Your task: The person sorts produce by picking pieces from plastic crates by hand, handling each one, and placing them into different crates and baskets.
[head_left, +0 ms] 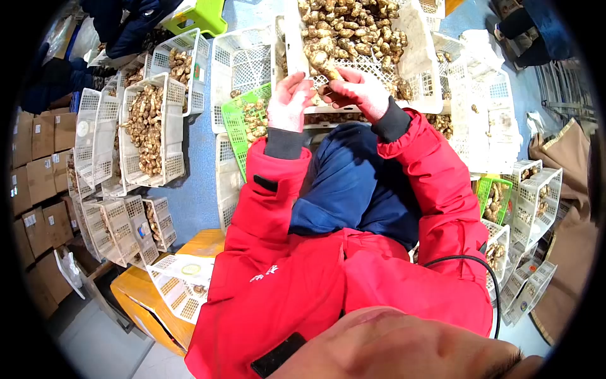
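Note:
In the head view, my right hand [361, 91] grips a pale, knobbly brown tuber [326, 67] between thumb and fingers. Just left of it, my left hand [291, 104] is turned partly palm up, its fingers loosely bent and apart, with nothing visible in them. Both hands are over the near edge of a large white plastic crate [421, 60]. A heap of similar brown tubers [353, 28] fills the crate's far part, and its mesh floor shows nearer to me. Below my left hand, a green basket [235, 123] holds smaller pieces.
White crates of tubers [150, 126] stand at the left, and more crates [533, 196] at the right beside a small green basket [494, 197]. Cardboard boxes [39, 180] are stacked far left. A green stool [205, 18] and other people's legs [536, 31] are at the top.

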Available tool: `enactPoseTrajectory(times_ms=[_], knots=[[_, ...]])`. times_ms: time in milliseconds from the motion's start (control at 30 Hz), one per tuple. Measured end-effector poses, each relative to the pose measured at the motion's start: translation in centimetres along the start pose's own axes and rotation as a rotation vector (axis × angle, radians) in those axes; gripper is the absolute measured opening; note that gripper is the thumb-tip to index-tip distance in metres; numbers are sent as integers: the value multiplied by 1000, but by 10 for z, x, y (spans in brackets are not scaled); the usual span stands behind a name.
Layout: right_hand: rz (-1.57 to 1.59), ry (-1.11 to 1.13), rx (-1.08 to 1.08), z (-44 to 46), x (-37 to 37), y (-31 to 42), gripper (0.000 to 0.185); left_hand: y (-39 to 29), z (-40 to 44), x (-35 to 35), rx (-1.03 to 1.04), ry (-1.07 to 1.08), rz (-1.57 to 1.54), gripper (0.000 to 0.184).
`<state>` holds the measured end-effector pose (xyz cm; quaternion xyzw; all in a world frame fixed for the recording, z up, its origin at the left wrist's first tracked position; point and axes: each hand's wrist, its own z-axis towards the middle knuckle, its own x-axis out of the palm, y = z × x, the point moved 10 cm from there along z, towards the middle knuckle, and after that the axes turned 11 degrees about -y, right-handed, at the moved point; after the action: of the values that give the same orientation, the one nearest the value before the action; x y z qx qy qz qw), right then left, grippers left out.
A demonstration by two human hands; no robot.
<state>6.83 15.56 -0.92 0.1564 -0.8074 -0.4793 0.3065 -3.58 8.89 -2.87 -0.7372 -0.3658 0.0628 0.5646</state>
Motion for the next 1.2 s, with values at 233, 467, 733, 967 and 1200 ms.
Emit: enactPoseTrajectory(times_ms=[233, 467, 733, 967, 1200], knots=[[377, 396, 467, -32, 53, -35, 36, -8, -33, 30, -223, 252, -296, 36], [-270, 82, 260, -5, -14, 0, 35, 19, -17, -48, -142, 119, -297, 36], [-1322, -236, -273, 146, -123, 24, 53, 92, -77, -260, -219, -343, -64, 26], [-1741, -156, -225, 188, -55, -25, 49, 286, -196, -463, -844, -715, 46, 21], [-151, 58, 153, 98, -49, 12, 35, -4, -53, -250, 157, -411, 218, 28]])
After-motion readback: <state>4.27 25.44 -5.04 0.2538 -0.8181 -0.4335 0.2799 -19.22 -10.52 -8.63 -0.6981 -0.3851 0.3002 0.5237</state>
